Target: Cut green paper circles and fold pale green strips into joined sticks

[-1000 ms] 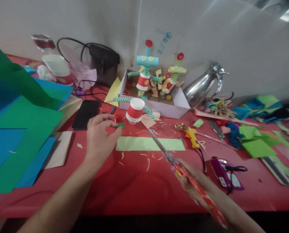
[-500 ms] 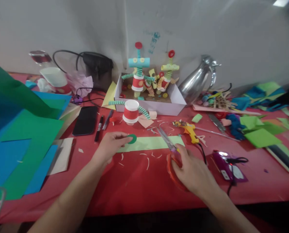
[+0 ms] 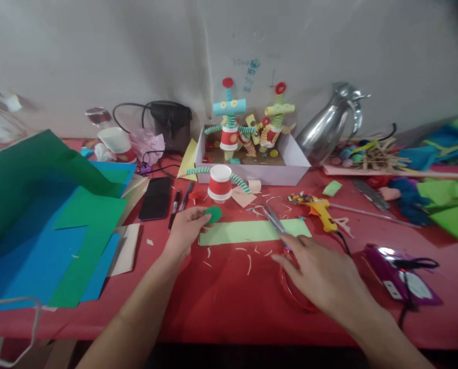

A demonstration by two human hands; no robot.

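Observation:
My left hand (image 3: 186, 229) pinches a small green paper disc (image 3: 214, 213) just above the red tablecloth, next to the left end of a light green paper strip (image 3: 248, 231). My right hand (image 3: 321, 274) lies flat with its fingers spread over the red handles of the scissors (image 3: 275, 223), which rest on the table with the blades across the strip. A red and white paper cup with coiled paper arms (image 3: 220, 183) stands just beyond the disc.
A white box with paper robot figures (image 3: 290, 171) sits behind the cup, a metal jug (image 3: 329, 128) to its right. A yellow glue gun (image 3: 321, 211), a purple device (image 3: 401, 274), a phone (image 3: 155, 198), markers (image 3: 174, 204) and green and blue sheets (image 3: 40, 230) lie around.
My right hand brought the scissors down from the air, laid them on the table and opened over them. My left hand picked up the green disc and moved it toward the strip.

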